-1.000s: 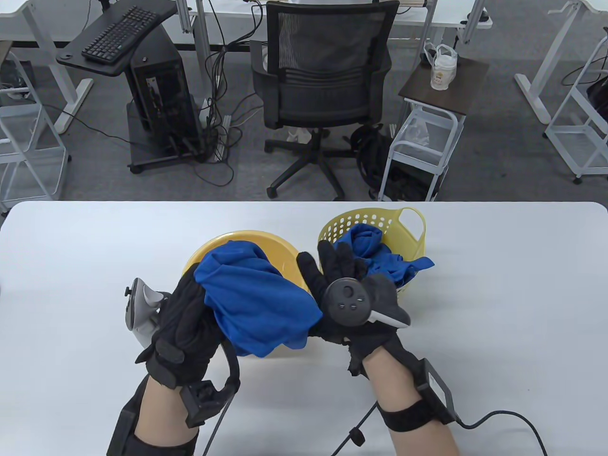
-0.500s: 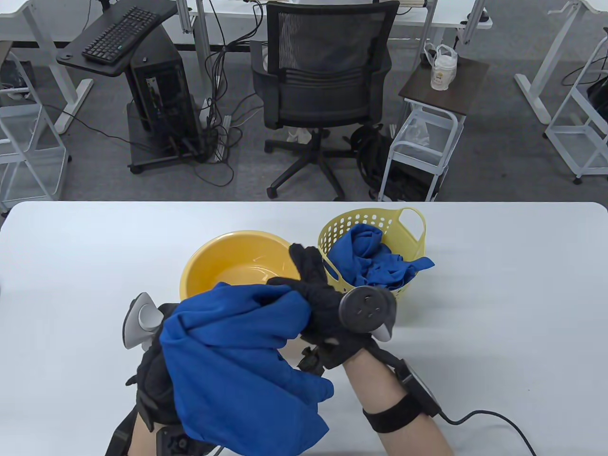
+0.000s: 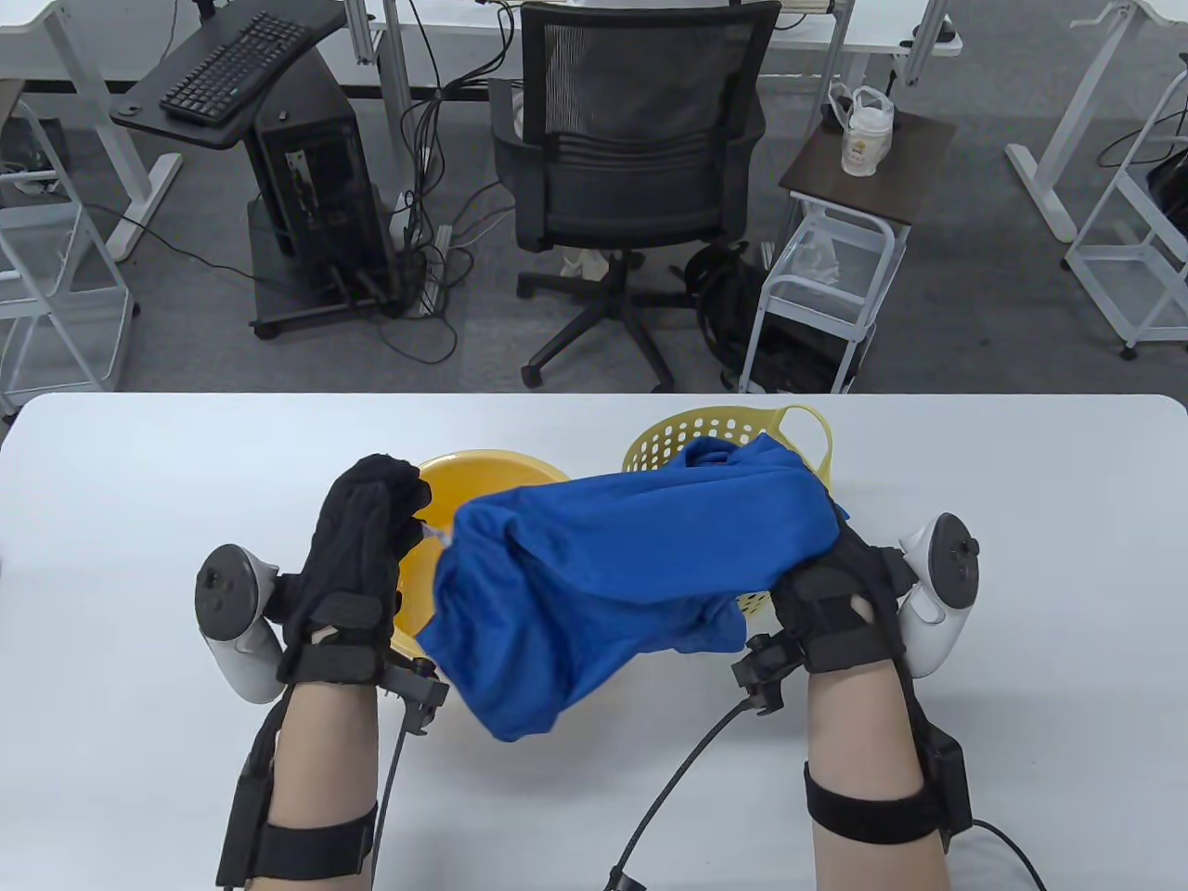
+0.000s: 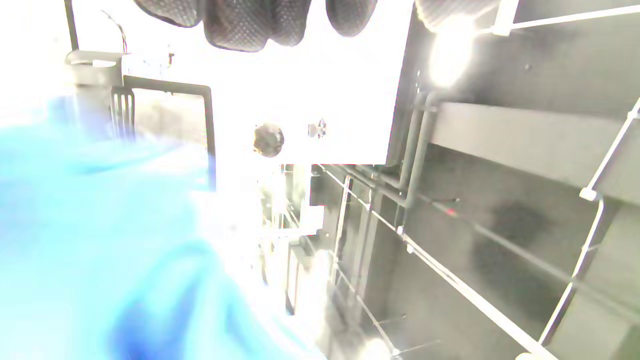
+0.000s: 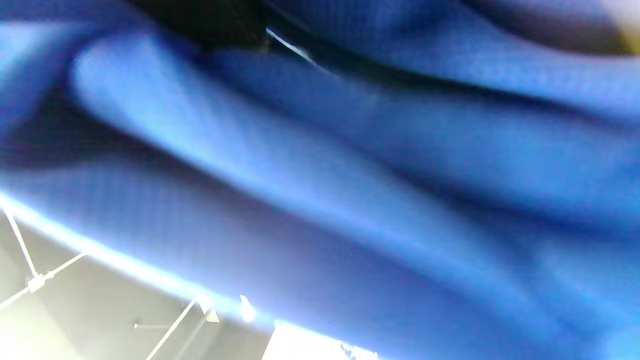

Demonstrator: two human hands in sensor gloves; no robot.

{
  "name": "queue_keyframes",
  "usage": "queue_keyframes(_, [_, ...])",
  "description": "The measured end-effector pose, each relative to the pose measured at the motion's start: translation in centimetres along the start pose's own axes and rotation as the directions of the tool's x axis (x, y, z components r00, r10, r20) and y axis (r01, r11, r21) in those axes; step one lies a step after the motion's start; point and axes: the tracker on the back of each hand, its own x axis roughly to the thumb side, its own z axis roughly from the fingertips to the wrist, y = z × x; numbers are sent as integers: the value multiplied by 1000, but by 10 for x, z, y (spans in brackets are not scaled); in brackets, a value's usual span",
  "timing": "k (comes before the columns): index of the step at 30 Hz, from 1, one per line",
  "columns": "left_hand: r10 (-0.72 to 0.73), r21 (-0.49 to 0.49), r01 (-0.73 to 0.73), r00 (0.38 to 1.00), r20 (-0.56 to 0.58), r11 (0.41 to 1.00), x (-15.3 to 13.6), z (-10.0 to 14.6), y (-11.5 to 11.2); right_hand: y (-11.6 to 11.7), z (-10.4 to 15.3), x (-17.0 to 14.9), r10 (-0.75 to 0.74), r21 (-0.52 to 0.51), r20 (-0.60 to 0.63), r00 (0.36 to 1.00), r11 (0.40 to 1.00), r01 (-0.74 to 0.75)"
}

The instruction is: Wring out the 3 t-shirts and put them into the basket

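A blue t-shirt hangs stretched over the table between the yellow basin and the perforated yellow basket. My right hand grips its right end beside the basket, fingers buried in the cloth. That cloth fills the right wrist view as blue folds. My left hand hovers over the basin's left rim, fingers loosely curled, just left of the shirt's end. In the left wrist view its fingertips hold nothing, with the overexposed shirt below. More blue fabric peeks from the basket, mostly hidden.
The white table has bare surface to either side of the basin and basket. Glove cables trail from both wrists toward the near edge. Beyond the far edge stand an office chair and a small cart.
The shirt has swung from low at the front left up and right, toward the basket. My right hand carried it right. My left hand came out from under it and rose over the basin.
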Motion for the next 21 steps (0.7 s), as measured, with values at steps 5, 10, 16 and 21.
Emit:
queue_keyframes(5, [-184,-191,186,982,29,964,12,1,-51,4,-2,-7,-49,-26,-12,999,998,48])
queue_keyframes(10, [-612,-404,582,788,68,706,10,12,-129,16,6,-1,-159,33,-8,987,987,159])
queue_keyframes(16, [-767,-376,752,625,146,541,-2,22,-165,45,22,9,-335,217,-27,942,918,332])
queue_keyframes(21, [-457,-204,457,888,49,866,-11,15,-143,72,33,11,-388,309,5,922,877,367])
